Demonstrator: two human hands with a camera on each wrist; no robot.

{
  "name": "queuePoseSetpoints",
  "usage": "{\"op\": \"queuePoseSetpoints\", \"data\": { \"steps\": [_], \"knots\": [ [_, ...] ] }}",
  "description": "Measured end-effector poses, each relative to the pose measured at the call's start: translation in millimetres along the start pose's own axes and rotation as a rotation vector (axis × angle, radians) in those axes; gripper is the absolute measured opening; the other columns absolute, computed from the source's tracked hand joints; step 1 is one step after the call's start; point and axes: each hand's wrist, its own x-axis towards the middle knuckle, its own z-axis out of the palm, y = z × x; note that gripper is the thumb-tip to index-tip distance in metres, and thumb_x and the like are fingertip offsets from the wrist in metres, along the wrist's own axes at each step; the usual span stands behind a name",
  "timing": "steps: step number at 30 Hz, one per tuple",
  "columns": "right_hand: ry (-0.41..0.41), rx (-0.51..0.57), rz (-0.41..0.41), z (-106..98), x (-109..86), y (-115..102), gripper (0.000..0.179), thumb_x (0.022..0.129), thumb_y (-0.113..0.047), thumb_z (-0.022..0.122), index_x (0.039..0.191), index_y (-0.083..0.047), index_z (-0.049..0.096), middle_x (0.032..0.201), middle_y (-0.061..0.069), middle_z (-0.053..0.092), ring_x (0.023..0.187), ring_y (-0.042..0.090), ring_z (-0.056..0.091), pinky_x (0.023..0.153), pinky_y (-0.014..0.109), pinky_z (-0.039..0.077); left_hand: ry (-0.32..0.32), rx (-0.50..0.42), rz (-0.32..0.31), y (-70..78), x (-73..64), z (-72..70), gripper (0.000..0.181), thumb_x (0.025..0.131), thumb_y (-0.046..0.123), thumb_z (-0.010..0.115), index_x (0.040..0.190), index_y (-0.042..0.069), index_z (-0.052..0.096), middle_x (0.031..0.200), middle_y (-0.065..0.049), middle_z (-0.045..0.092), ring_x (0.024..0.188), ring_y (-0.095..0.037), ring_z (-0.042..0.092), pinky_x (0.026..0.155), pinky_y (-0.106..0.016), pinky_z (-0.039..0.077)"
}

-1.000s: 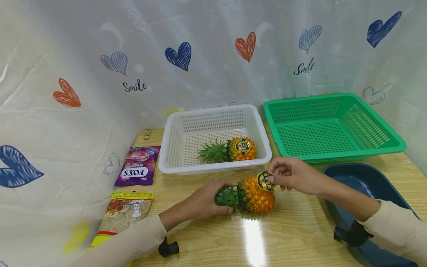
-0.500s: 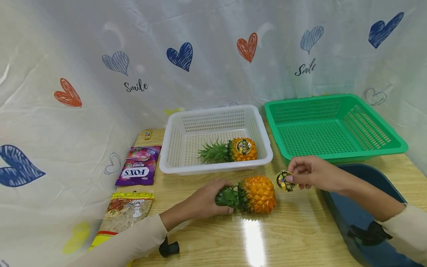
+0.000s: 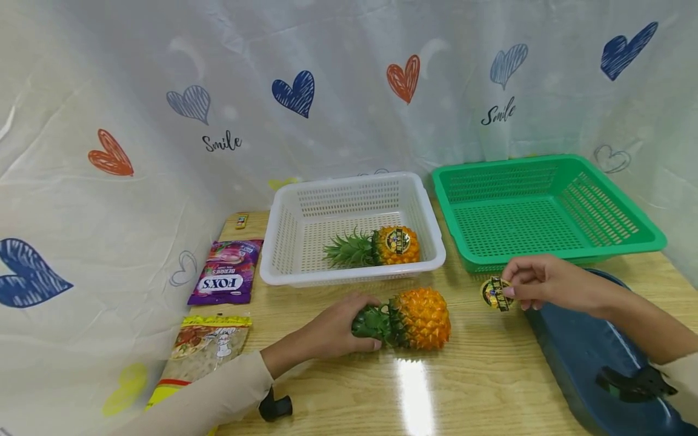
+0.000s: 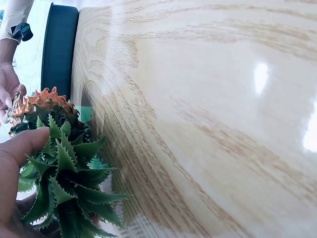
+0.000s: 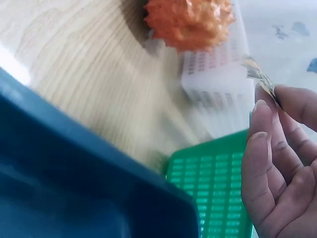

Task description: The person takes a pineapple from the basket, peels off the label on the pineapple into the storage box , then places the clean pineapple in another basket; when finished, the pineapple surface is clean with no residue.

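A small orange pineapple (image 3: 422, 318) lies on its side on the wooden table, its green crown pointing left. My left hand (image 3: 340, 327) grips it by the crown leaves (image 4: 67, 178), thumb across the near side. To the right, my right hand (image 3: 545, 284) pinches a round black-and-gold sticker (image 3: 496, 294) between thumb and fingers, apart from the fruit. The right wrist view has that sticker (image 5: 261, 74) nearly edge-on at the fingertips. Another pineapple (image 3: 397, 244), with a similar label on its body, lies in the white basket (image 3: 349, 280).
Behind on the right stands a green basket (image 3: 561, 251). A dark blue tub (image 3: 578, 357) sits under the right forearm. Along the left lie a purple candy bag (image 3: 226, 272), a clear-and-yellow food packet (image 3: 209, 345) and a tiny yellow packet (image 3: 242, 221). A printed curtain (image 3: 349, 91) hangs behind.
The sticker has come off the pineapple and moved right in my right hand, toward the blue tub. My left hand and the pineapple have stayed put.
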Motion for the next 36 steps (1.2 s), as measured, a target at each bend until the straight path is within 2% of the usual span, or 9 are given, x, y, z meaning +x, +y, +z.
{"op": "queuePoseSetpoints", "data": {
  "steps": [9, 16, 23, 28, 36],
  "knots": [
    [0.084, -0.056, 0.065, -16.2, -14.0, 18.8, 0.014, 0.103, -0.013, 0.056, 0.112, -0.003, 0.059, 0.086, 0.002, 0.069, 0.077, 0.024, 0.065, 0.065, 0.034, 0.053, 0.003, -0.009, 0.000, -1.4, 0.5, 1.3, 0.072, 0.087, 0.048, 0.076, 0.147, 0.021, 0.047, 0.144, -0.001, 0.050, 0.123, -0.019, 0.055, 0.096, -0.043, 0.050],
    [0.083, -0.061, 0.084, -29.5, -30.5, 32.6, 0.015, 0.104, -0.012, 0.055, 0.114, -0.002, 0.059, 0.090, 0.008, 0.069, 0.079, 0.026, 0.065, 0.066, 0.034, 0.054, 0.011, -0.013, 0.004, -2.2, 0.3, 2.1, 0.071, 0.086, 0.048, 0.077, 0.146, 0.022, 0.047, 0.140, 0.000, 0.051, 0.114, -0.016, 0.056, 0.088, -0.036, 0.050],
    [0.141, -0.112, 0.251, -37.3, -41.3, 41.0, 0.025, 0.104, -0.022, 0.056, 0.117, -0.001, 0.060, 0.091, 0.001, 0.071, 0.080, 0.025, 0.065, 0.066, 0.034, 0.053, 0.004, -0.012, -0.001, -2.0, -0.9, 0.6, 0.073, 0.087, 0.050, 0.075, 0.147, 0.021, 0.046, 0.142, 0.000, 0.050, 0.113, -0.015, 0.056, 0.087, -0.035, 0.050],
    [0.165, -0.127, 0.284, -39.2, -45.0, 46.5, 0.026, 0.103, -0.023, 0.059, 0.115, -0.001, 0.062, 0.091, 0.000, 0.073, 0.080, 0.024, 0.066, 0.066, 0.034, 0.054, -0.002, -0.017, -0.008, -2.1, -1.4, -0.2, 0.073, 0.087, 0.051, 0.075, 0.148, 0.022, 0.046, 0.142, -0.001, 0.050, 0.112, -0.016, 0.056, 0.086, -0.035, 0.050],
    [0.093, -0.102, 0.338, -37.9, -45.1, 57.8, 0.029, 0.104, -0.026, 0.057, 0.115, 0.000, 0.058, 0.091, 0.000, 0.071, 0.082, 0.023, 0.065, 0.066, 0.035, 0.052, -0.009, -0.029, -0.012, -1.8, -1.0, 0.4, 0.072, 0.087, 0.051, 0.075, 0.147, 0.024, 0.046, 0.138, 0.000, 0.051, 0.107, -0.013, 0.057, 0.082, -0.031, 0.050]
  ]
}}
